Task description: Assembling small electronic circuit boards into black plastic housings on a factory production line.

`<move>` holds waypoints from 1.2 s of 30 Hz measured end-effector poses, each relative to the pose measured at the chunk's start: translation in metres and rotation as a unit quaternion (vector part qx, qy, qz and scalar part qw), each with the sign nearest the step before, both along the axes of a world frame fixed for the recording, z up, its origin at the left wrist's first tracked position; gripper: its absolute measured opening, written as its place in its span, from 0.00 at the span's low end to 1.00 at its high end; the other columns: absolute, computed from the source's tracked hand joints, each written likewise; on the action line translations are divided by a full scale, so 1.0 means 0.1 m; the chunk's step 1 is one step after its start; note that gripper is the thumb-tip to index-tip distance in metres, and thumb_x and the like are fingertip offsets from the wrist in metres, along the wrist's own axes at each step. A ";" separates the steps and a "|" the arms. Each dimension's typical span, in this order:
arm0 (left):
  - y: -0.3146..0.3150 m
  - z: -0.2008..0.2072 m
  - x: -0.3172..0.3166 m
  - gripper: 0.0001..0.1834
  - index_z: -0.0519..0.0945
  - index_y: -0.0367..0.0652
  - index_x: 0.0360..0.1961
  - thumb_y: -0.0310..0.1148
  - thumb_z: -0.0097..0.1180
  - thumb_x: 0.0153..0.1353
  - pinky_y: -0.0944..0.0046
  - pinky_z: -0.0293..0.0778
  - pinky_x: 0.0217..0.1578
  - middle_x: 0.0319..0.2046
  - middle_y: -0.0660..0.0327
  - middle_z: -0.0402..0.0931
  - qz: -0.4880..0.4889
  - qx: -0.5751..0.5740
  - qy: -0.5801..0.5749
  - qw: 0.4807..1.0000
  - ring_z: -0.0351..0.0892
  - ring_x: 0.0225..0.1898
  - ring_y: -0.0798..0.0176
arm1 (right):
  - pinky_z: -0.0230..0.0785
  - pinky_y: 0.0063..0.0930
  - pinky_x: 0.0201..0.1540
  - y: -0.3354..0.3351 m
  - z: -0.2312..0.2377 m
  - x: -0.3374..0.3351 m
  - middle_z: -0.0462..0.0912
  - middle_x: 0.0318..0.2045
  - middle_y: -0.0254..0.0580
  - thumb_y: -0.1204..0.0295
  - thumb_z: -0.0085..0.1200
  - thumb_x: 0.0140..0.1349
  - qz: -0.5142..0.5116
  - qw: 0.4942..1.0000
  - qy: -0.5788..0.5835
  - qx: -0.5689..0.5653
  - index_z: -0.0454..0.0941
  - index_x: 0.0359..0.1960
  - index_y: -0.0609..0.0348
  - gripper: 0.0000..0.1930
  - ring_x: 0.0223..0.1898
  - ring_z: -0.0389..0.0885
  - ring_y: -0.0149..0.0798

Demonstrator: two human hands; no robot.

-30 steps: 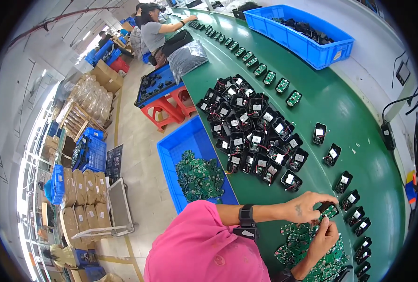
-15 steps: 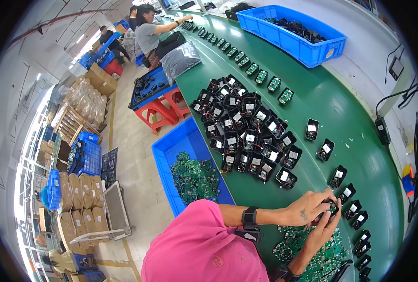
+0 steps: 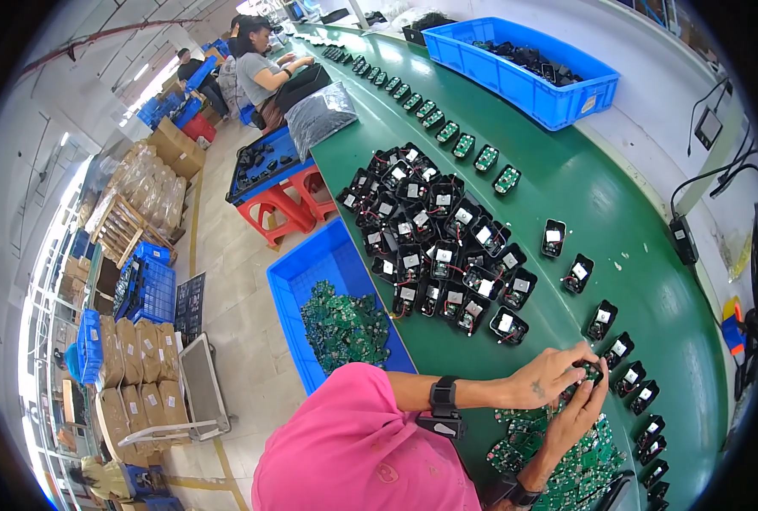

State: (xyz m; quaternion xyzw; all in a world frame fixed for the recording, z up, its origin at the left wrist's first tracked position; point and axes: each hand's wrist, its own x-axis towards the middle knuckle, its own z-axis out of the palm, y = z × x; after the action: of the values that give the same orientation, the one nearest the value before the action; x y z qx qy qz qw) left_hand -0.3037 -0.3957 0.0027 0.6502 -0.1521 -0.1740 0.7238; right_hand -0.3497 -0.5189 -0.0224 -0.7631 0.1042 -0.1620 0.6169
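Note:
My left hand (image 3: 551, 375) and my right hand (image 3: 573, 419) are closed together around a small black plastic case with a green circuit board (image 3: 591, 372) at its opening. Fingers of both hands cover much of the case. Just below them a heap of loose green circuit boards (image 3: 596, 456) lies on the green table. Beside my hands, a curved row of open black cases (image 3: 628, 379), each with a white block inside, runs along the right. To the upper left sits a large pile of similar cases (image 3: 441, 255) with thin wires.
A blue bin (image 3: 281, 285) of circuit boards stands at the table's left edge. Farther up are a row of board-fitted cases (image 3: 485, 158), a blue crate (image 3: 515, 72) of black parts and a grey plastic bag (image 3: 321, 121). A co-worker (image 3: 264, 72) sits at the far left.
The co-worker's outstretched arm has drawn back from the row, hands now together. My view has shifted slightly. Both my hands keep hold of the case, with small finger movements.

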 end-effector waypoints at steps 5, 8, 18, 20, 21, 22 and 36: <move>-0.05 -0.04 -0.06 0.16 0.70 0.36 0.56 0.32 0.42 0.72 0.62 0.78 0.26 0.42 0.49 0.78 0.036 0.032 -0.131 0.990 0.81 0.21 0.58 | 0.69 0.23 0.46 -0.08 -0.07 -0.03 0.77 0.54 0.43 0.67 0.40 0.76 0.009 1.000 -0.011 0.019 0.69 0.64 0.62 0.19 0.46 0.75 0.30; -0.12 -0.07 -0.05 0.17 0.71 0.37 0.57 0.34 0.43 0.72 0.63 0.78 0.26 0.43 0.48 0.78 0.005 0.023 -0.186 0.982 0.82 0.22 0.58 | 0.71 0.23 0.42 -0.04 -0.07 -0.07 0.77 0.54 0.45 0.68 0.41 0.76 -0.027 0.997 -0.036 0.056 0.69 0.63 0.63 0.19 0.44 0.76 0.31; 0.22 0.21 0.30 0.15 0.67 0.41 0.54 0.33 0.50 0.71 0.69 0.73 0.10 0.37 0.50 0.78 -0.029 0.004 0.293 0.956 0.80 0.14 0.59 | 0.59 0.20 0.21 -0.10 0.36 0.14 0.76 0.23 0.30 0.67 0.49 0.71 0.091 0.986 0.135 0.040 0.74 0.60 0.65 0.20 0.20 0.68 0.20; 0.20 0.23 0.33 0.14 0.67 0.41 0.54 0.33 0.50 0.71 0.69 0.73 0.11 0.37 0.50 0.78 -0.042 0.002 0.307 0.951 0.81 0.15 0.58 | 0.60 0.20 0.21 -0.14 0.44 0.15 0.76 0.24 0.30 0.68 0.49 0.71 0.087 0.983 0.156 0.043 0.74 0.60 0.64 0.20 0.20 0.69 0.20; 0.17 0.24 0.33 0.14 0.67 0.40 0.54 0.33 0.50 0.71 0.69 0.73 0.11 0.37 0.50 0.78 -0.044 0.020 0.290 0.956 0.81 0.15 0.57 | 0.61 0.20 0.21 -0.15 0.47 0.15 0.76 0.24 0.30 0.68 0.48 0.71 0.091 0.980 0.171 0.048 0.75 0.60 0.64 0.19 0.20 0.69 0.21; 0.16 0.26 0.33 0.14 0.67 0.40 0.54 0.33 0.50 0.71 0.69 0.74 0.12 0.38 0.50 0.78 -0.041 0.038 0.271 0.961 0.82 0.16 0.57 | 0.61 0.20 0.21 -0.17 0.46 0.15 0.76 0.24 0.30 0.68 0.48 0.71 0.093 0.979 0.172 0.050 0.75 0.60 0.64 0.19 0.20 0.69 0.21; 0.09 0.45 0.13 0.15 0.67 0.35 0.56 0.27 0.47 0.71 0.69 0.79 0.18 0.39 0.48 0.82 -0.003 0.089 0.063 0.994 0.84 0.21 0.61 | 0.71 0.22 0.34 -0.15 0.42 0.08 0.80 0.32 0.34 0.72 0.49 0.71 0.120 0.989 0.072 0.050 0.69 0.65 0.58 0.22 0.32 0.73 0.23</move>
State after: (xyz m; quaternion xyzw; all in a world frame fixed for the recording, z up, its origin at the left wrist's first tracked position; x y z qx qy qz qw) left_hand -0.2908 -0.3865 0.0473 0.6996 -0.0924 -0.2294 0.6704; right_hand -0.3422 -0.5334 0.0192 -0.7479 0.0642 -0.0255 0.6602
